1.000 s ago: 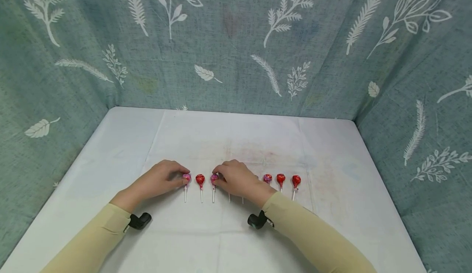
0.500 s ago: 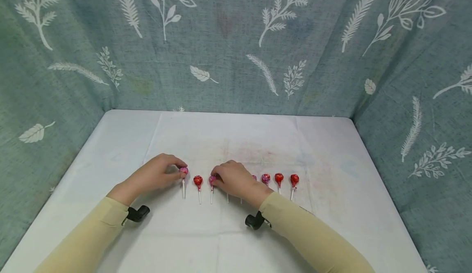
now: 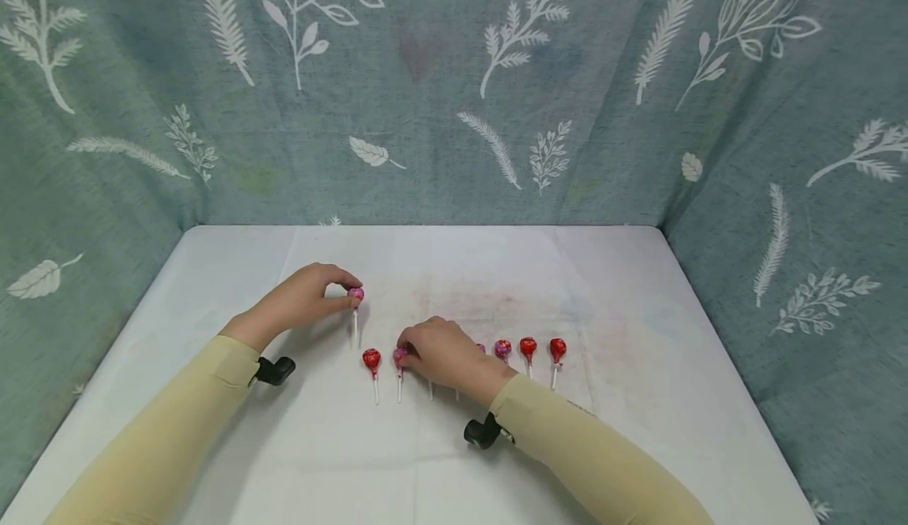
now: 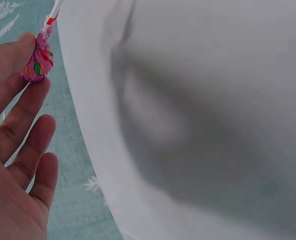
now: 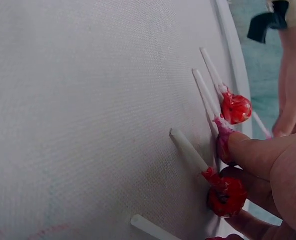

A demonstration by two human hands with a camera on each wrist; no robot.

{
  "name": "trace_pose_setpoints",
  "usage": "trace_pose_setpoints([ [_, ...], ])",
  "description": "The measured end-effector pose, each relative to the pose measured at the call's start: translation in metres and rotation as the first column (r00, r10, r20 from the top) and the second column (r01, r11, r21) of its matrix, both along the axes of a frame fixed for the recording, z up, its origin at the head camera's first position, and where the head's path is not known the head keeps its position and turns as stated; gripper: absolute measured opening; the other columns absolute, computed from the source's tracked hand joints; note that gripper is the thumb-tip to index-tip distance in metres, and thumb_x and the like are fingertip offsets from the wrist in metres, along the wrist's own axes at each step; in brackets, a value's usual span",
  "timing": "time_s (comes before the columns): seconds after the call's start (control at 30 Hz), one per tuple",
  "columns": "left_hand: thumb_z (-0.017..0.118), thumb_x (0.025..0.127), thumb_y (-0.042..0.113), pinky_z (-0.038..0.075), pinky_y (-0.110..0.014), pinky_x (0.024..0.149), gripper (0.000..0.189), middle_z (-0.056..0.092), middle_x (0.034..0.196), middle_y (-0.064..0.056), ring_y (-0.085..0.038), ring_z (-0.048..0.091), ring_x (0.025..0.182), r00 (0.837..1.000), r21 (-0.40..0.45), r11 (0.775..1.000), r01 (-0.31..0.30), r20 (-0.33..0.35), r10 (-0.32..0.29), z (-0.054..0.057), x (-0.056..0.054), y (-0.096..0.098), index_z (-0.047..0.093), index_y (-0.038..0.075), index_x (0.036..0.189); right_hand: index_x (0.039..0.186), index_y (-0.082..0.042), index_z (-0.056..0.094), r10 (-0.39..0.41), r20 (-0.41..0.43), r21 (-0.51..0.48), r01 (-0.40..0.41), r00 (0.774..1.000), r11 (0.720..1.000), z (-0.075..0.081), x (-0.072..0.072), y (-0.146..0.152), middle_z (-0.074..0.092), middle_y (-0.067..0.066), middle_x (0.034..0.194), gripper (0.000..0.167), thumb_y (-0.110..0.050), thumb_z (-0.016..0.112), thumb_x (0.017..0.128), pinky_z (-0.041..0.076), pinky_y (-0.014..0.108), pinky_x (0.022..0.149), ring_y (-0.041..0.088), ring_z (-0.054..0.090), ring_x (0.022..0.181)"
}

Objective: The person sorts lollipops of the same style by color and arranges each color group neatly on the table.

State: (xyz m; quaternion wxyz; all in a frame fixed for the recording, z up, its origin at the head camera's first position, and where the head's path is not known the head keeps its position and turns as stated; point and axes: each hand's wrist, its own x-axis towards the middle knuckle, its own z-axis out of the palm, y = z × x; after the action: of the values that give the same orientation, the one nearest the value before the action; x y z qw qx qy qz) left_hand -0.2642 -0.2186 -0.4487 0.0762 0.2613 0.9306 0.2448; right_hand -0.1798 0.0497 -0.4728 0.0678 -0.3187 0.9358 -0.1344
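Note:
My left hand (image 3: pixel 301 300) pinches a pink-wrapped lollipop (image 4: pixel 40 62) by its candy end between thumb and fingers, held above the white table with the stick hanging down. My right hand (image 3: pixel 447 355) pinches the candy end of another pink lollipop (image 5: pixel 222 131), which lies in a row on the table. To its left lies a red lollipop (image 3: pixel 371 359), apart from both hands. A second red lollipop (image 5: pixel 227 196) sits just under the right fingers in the right wrist view. The right hand partly hides a few of the row in the head view.
The row runs on to the right with a pink lollipop (image 3: pixel 503 348) and two red ones, one a red lollipop (image 3: pixel 558 348) at the end. A white cloth covers the table (image 3: pixel 319 470). Green leaf-patterned curtains (image 3: pixel 426 76) enclose its back and sides.
The left hand has lifted its pink lollipop out of the row's left end and carried it toward the table's back. The right hand stays on its lollipop. The head view has shifted slightly.

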Motion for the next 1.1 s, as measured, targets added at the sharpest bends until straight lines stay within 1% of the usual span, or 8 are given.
trace_pose_setpoints([
  [0.2,0.072,0.092,0.033,0.045,-0.048,0.094,0.031,0.068,0.111,0.004,-0.024,0.059,0.111,1.000,-0.013,1.000,0.014,0.002,-0.014,0.000,-0.027,0.014,0.072,0.016,0.118,0.114,-0.019,0.072,-0.013,0.018,-0.022,0.013,1.000,1.000,0.000,0.000,0.001,0.070,-0.010,0.103,0.025,-0.035,0.068,0.095,0.048,0.029,0.089,0.013,0.062,0.097],
  [0.4,0.072,0.093,0.032,0.045,-0.049,0.095,0.034,0.067,0.115,0.002,-0.026,0.058,0.115,0.998,-0.016,1.000,0.012,0.054,-0.011,-0.004,-0.051,0.026,0.071,0.014,0.121,0.114,-0.020,0.072,-0.025,0.050,-0.023,0.027,0.998,0.999,-0.003,0.000,0.001,0.069,-0.012,0.100,0.026,-0.036,0.069,0.094,0.048,0.026,0.088,0.009,0.061,0.094],
  [0.63,0.071,0.094,0.031,0.044,-0.050,0.097,0.033,0.066,0.117,-0.001,-0.023,0.057,0.114,0.998,-0.022,1.000,-0.005,0.066,0.006,-0.010,-0.078,0.038,0.070,0.014,0.122,0.114,-0.020,0.072,-0.040,0.033,-0.020,0.041,0.999,0.999,-0.004,0.000,0.000,0.069,-0.012,0.101,0.027,-0.038,0.070,0.093,0.048,0.027,0.089,0.010,0.061,0.096],
  [0.83,0.067,0.096,0.033,0.044,-0.050,0.098,0.036,0.063,0.123,-0.005,-0.025,0.055,0.118,0.990,-0.009,0.998,-0.055,0.133,0.056,-0.014,-0.094,0.045,0.066,0.015,0.127,0.112,-0.022,0.073,-0.055,0.047,-0.022,0.056,0.997,0.998,-0.003,0.000,0.000,0.069,-0.014,0.100,0.026,-0.039,0.071,0.092,0.048,0.026,0.088,0.008,0.061,0.095],
  [1.0,0.064,0.098,0.033,0.041,-0.054,0.100,0.041,0.060,0.129,-0.010,-0.032,0.051,0.124,0.987,-0.001,0.997,-0.082,0.140,0.082,-0.016,-0.103,0.048,0.062,0.011,0.133,0.111,-0.022,0.073,-0.059,0.054,-0.015,0.060,0.997,0.998,-0.003,-0.001,0.000,0.069,-0.014,0.099,0.025,-0.038,0.071,0.092,0.048,0.025,0.087,0.006,0.061,0.093],
  [1.1,0.063,0.099,0.032,0.040,-0.054,0.101,0.043,0.060,0.131,-0.011,-0.033,0.050,0.126,0.986,0.001,0.996,-0.093,0.137,0.092,-0.019,-0.107,0.049,0.061,0.010,0.135,0.111,-0.023,0.073,-0.056,0.057,-0.013,0.057,0.997,0.998,-0.002,-0.002,-0.001,0.068,-0.015,0.098,0.024,-0.038,0.071,0.092,0.048,0.023,0.084,0.005,0.061,0.091],
])
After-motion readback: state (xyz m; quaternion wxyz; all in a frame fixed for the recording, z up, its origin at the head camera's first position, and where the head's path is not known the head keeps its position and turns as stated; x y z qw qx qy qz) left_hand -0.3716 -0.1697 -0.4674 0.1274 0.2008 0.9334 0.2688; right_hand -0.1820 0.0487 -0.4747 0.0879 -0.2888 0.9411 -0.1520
